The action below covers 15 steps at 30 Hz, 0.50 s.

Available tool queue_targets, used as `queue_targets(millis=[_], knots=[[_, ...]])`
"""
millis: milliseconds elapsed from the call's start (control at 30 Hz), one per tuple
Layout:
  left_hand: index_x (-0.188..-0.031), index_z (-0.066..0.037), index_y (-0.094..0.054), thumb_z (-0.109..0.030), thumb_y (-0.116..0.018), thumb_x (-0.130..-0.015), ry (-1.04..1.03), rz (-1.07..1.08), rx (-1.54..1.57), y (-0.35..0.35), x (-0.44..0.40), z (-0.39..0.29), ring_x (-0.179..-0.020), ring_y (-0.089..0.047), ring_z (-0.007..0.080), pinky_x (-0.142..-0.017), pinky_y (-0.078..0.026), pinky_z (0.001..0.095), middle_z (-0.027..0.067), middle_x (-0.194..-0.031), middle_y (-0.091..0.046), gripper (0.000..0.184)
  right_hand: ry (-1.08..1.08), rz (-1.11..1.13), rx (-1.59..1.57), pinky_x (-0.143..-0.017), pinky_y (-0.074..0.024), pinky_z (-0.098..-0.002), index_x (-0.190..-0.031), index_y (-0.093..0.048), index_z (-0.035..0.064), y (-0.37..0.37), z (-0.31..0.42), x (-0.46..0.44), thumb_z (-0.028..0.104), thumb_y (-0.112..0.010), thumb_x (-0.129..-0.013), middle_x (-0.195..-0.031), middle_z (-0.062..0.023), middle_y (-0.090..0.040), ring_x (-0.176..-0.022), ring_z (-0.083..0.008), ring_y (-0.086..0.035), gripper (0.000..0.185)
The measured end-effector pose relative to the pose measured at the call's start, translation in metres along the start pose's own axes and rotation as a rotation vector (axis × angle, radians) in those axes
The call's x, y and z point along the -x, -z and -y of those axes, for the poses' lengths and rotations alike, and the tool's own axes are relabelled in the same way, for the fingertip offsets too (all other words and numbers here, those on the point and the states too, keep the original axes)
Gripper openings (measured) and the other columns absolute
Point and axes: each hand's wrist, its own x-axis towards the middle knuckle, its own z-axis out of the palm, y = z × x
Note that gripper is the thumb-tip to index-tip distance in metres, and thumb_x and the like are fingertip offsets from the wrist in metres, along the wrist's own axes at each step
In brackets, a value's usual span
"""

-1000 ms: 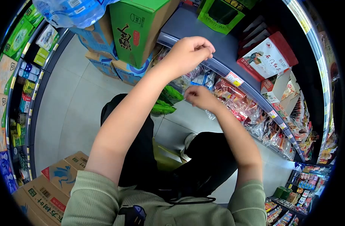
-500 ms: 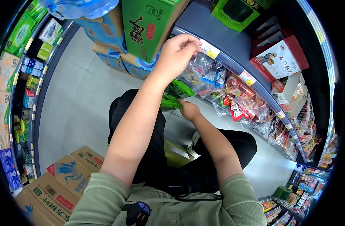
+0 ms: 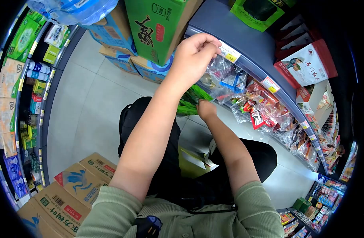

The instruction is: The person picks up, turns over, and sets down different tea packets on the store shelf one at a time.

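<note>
My left hand [image 3: 198,51] is at the front edge of the grey shelf [image 3: 237,37], its fingers pinched together beside a white and yellow price label [image 3: 229,52]. Whatever lies between those fingertips is too small to make out. Lower down, my right hand [image 3: 206,109] is closed on the edge of a green package [image 3: 194,97], which hangs over the floor near my knee. My left forearm hides part of this package. Clear plastic bags with red and blue packs [image 3: 259,107] lie on the lower shelf to the right.
A green carton [image 3: 158,29] stands on blue cartons [image 3: 112,29] ahead, beside wrapped bottles [image 3: 75,10]. Brown cartons [image 3: 67,194] are at the lower left. A red and white box [image 3: 305,63] sits on the shelf at right. Tiled floor [image 3: 77,107] stretches left.
My right hand has moved down and closed on the green package. My left hand has come to the price label on the shelf edge. The view has shifted, moving the shelf rightward in frame.
</note>
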Motion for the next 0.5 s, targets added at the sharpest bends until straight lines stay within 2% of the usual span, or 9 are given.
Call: queue_targets(millis=[233, 333, 500], knots=[[-0.095, 0.002, -0.060, -0.011, -0.051, -0.087, 0.026, 0.003, -0.034, 0.000, -0.007, 0.007, -0.077, -0.057, 0.0115, -0.071, -0.046, 0.0241, 0.0084, -0.085, -0.063, 0.017, -0.018, 0.019, 0.126, -0.072, -0.0507, -0.0415, -0.085, -0.066, 0.0067, -0.001, -0.001, -0.018, 0.010, -0.047, -0.077, -0.093, -0.0152, -0.064, -0.086, -0.0306, -0.063, 0.020], [-0.094, 0.002, -0.060, -0.011, -0.051, -0.087, 0.031, 0.003, -0.054, -0.001, -0.009, 0.009, -0.076, -0.057, 0.0112, -0.070, -0.045, 0.0241, 0.0082, -0.085, -0.064, 0.017, 0.005, -0.045, 0.084, -0.069, -0.0513, -0.0409, -0.080, -0.065, 0.0053, 0.010, -0.002, -0.018, 0.011, -0.049, -0.077, -0.090, -0.0150, -0.065, -0.083, -0.0308, -0.064, 0.018], [-0.093, 0.002, -0.060, -0.010, -0.051, -0.087, 0.036, 0.008, -0.082, -0.005, -0.009, 0.011, -0.076, -0.057, 0.0112, -0.070, -0.045, 0.0237, 0.0081, -0.084, -0.063, 0.016, 0.007, -0.066, 0.173, -0.068, -0.0518, -0.0386, -0.082, -0.066, 0.0079, 0.043, -0.002, -0.010, 0.013, -0.050, -0.077, -0.089, -0.0128, -0.065, -0.081, -0.0286, -0.064, 0.018]])
